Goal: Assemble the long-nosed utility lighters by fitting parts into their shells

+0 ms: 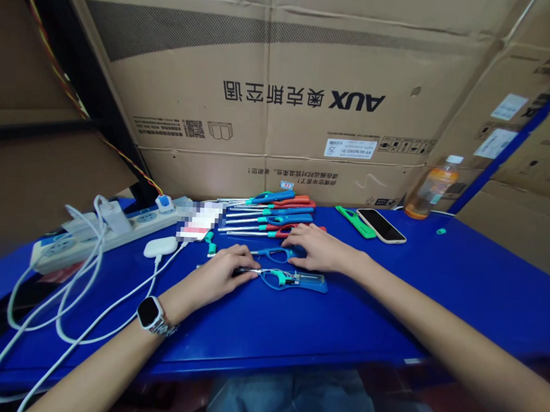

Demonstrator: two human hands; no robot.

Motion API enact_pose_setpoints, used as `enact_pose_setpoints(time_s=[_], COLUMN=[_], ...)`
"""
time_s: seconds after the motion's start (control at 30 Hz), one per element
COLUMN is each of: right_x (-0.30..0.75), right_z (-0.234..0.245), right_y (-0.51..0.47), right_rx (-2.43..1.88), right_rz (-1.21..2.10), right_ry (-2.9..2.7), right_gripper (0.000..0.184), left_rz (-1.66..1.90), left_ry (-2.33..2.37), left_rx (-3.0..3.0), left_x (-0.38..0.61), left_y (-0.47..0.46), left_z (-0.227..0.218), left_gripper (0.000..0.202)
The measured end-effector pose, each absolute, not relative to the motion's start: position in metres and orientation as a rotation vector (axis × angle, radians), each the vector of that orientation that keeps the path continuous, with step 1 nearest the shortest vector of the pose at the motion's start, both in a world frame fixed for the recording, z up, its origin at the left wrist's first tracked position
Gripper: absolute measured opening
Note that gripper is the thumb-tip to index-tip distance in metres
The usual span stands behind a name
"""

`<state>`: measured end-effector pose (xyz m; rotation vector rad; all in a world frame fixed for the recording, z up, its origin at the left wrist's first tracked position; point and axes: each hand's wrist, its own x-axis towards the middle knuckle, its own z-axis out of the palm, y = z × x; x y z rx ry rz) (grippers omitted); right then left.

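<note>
On the blue table lies an opened long-nosed lighter (pixel 314 284), its blue handle half, green trigger and inner parts showing. My left hand (pixel 225 268) is closed over the metal barrel of this lighter, hiding most of it. Just behind it, my right hand (pixel 316 248) curls its fingers around the handle of a blue long-nosed lighter piece (pixel 272 253); whether it is a whole lighter or one shell half I cannot tell. Several blue and red lighters (pixel 302 218) lie in a row further back, barrels pointing left. Small green parts (pixel 211 242) sit left of my hands.
A power strip (pixel 140 220) with white cables and a white charger puck (pixel 161 247) occupies the left. Behind right are green lighter pieces (pixel 357 222), a phone (pixel 381 226) and an orange drink bottle (pixel 432 188). Cardboard panels (pixel 287 53) wall the back.
</note>
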<state>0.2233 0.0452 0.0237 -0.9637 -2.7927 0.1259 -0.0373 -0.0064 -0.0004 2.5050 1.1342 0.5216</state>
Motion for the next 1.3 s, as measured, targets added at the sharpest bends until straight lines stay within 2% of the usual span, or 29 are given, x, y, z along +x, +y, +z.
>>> enact_pose_setpoints(time_s=[0.23, 0.63, 0.77, 0.97, 1.1, 1.3], right_x=[0.222, 0.235, 0.237, 0.246, 0.249, 0.241], right_z=[0.021, 0.027, 0.021, 0.014, 0.009, 0.003], right_y=[0.051, 0.014, 0.006, 0.016, 0.017, 0.01], right_rx=[-0.813, -0.74, -0.725, -0.772, -0.8, -0.776], right_rz=[0.01, 0.28, 0.253, 0.352, 0.395, 0.372], right_ry=[-2.793, -2.537, -2.554, -2.309, -2.266, -2.27], right_gripper=[0.031, 0.031, 0.027, 0.026, 0.026, 0.025], left_rz=[0.585, 0.619, 0.643, 0.604, 0.552, 0.659], left_ry=[1.089, 1.123, 1.139, 1.123, 1.025, 1.0], left_rx=[2.485, 2.434, 2.437, 2.548, 2.615, 2.648], left_x=[-0.039, -0.037, -0.039, -0.029, -0.016, -0.011], left_y=[-0.004, -0.004, -0.004, -0.009, -0.009, -0.011], left_z=[-0.003, -0.004, -0.006, -0.003, -0.001, -0.008], left_gripper=[0.027, 0.021, 0.019, 0.03, 0.028, 0.023])
